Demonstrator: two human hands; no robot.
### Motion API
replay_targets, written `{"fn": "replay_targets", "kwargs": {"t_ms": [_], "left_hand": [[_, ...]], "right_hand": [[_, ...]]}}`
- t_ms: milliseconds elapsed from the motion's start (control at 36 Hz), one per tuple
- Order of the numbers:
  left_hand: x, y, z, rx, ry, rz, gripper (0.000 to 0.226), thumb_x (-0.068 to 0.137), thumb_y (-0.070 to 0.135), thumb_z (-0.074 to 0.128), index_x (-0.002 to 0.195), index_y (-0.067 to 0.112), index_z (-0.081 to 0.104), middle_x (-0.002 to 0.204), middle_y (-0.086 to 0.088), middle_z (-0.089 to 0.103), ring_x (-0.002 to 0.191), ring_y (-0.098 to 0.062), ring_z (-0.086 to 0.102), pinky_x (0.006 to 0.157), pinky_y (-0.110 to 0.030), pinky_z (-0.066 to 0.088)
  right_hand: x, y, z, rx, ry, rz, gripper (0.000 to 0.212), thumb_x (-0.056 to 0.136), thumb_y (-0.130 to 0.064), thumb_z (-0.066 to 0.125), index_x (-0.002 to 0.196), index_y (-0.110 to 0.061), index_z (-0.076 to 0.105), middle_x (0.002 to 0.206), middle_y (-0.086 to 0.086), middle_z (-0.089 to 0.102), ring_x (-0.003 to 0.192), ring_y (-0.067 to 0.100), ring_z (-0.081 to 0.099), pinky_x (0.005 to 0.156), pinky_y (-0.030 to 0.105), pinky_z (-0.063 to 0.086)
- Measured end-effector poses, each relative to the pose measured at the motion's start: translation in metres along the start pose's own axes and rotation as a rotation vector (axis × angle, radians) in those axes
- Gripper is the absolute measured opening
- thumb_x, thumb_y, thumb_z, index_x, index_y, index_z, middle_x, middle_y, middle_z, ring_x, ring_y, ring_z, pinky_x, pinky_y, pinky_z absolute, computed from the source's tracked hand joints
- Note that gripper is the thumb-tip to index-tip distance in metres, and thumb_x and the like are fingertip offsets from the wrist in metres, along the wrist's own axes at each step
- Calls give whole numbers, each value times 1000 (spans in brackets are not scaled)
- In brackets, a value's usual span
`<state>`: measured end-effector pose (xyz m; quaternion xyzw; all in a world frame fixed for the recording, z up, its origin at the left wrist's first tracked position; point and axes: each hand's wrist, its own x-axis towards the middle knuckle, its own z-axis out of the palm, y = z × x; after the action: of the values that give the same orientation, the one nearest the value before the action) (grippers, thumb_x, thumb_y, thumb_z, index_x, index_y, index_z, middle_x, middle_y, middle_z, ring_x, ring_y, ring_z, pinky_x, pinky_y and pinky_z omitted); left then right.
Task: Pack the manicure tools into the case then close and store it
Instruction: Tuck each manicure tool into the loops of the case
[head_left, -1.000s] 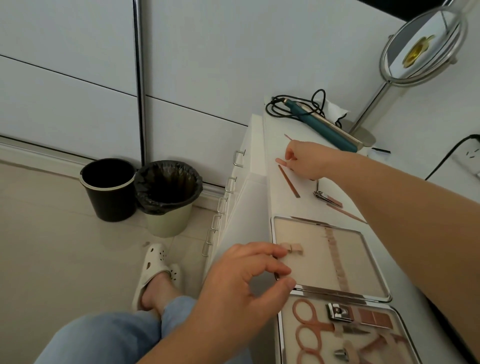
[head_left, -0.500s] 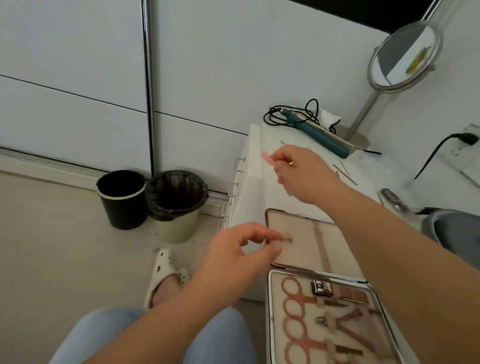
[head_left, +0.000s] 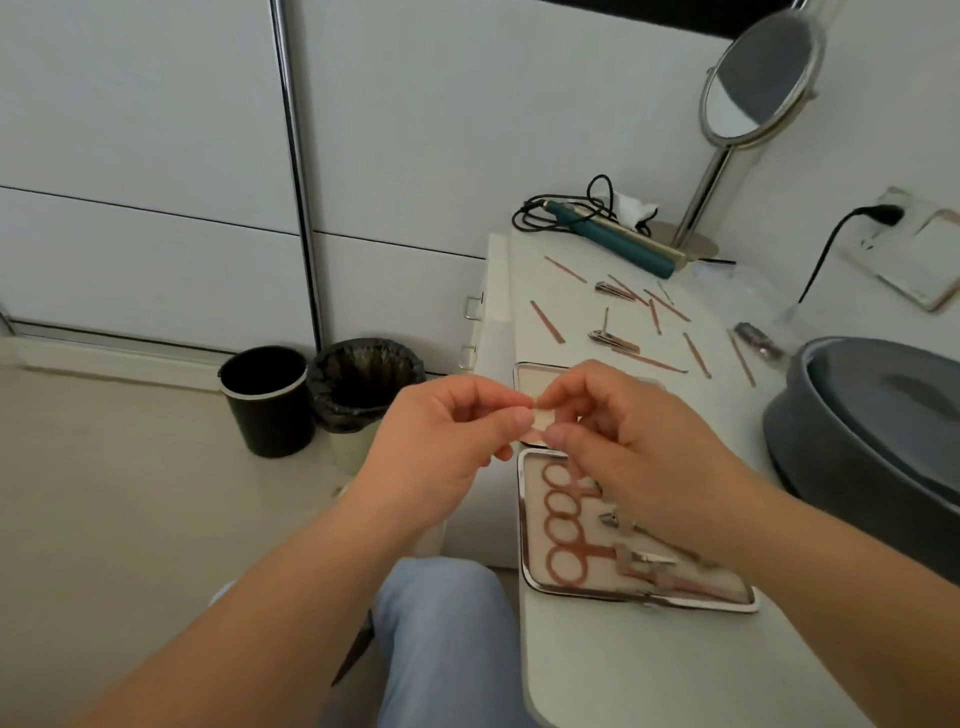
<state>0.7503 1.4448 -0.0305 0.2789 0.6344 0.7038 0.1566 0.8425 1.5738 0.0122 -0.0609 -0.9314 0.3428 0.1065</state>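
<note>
Above the case's left edge, the left hand (head_left: 441, 441) and right hand (head_left: 618, 441) meet fingertip to fingertip, both pinching what looks like a small pale tool (head_left: 540, 418), its long axis unclear, just over the open case (head_left: 524, 519).

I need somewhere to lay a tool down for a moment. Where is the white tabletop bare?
The white tabletop is bare nearest the person, just in front of the open chrome-rimmed manicure case. Beyond the case it is crowded: rose-gold sticks and silver nail clippers are scattered up to the teal hair straightener. A grey basin borders the right.
</note>
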Motion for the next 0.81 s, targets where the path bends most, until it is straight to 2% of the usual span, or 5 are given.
{"fn": "replay_targets", "kwargs": {"t_ms": [83, 361, 583, 694, 806], "left_hand": [[-5, -1, 4, 22, 18, 2, 18, 74, 6, 69, 68, 22, 70, 51, 7, 63, 46, -2, 52, 49, -12, 43], [-14, 1, 13, 111, 63, -2, 11, 73, 16, 72, 71, 27, 71, 59, 12, 67, 54, 0, 57, 54, -11, 46], [-7, 4, 17, 702, -20, 305, 17, 74, 27, 71, 91, 29, 72, 74, 23, 58, 83, 5, 53, 74, -8, 41], [6, 7, 15, 732, -23, 303, 15, 73, 28, 71, 88, 34, 71, 68, 25, 57, 74, 13, 51, 66, 1, 36], [27, 9, 10, 793, -38, 193, 7, 73, 33, 69, 78, 37, 68, 56, 33, 54, 69, 19, 48, 62, 3, 32]], "right_hand": [[-8, 4, -1, 51, -3, 57, 12, 83, -27, 61, 90, -36, 56, 80, -12, 63, 67, 7, 63, 67, 28, 55], [-25, 25, -12, 273, 148, 143, 16, 80, -11, 66, 77, -27, 65, 69, 0, 66, 59, -1, 57, 60, 9, 47], [-27, 40, -17, 236, 197, 178, 12, 80, -17, 66, 76, -29, 65, 76, 0, 68, 66, 6, 60, 60, 5, 46], [-28, 50, -19, 191, 236, 196, 8, 80, -27, 64, 77, -35, 64, 73, -12, 67, 69, -2, 59, 59, 5, 45], [-28, 63, -25, 157, 350, 256, 10, 84, -28, 60, 78, -35, 62, 79, -11, 64, 76, 7, 59, 59, 13, 43]]}}
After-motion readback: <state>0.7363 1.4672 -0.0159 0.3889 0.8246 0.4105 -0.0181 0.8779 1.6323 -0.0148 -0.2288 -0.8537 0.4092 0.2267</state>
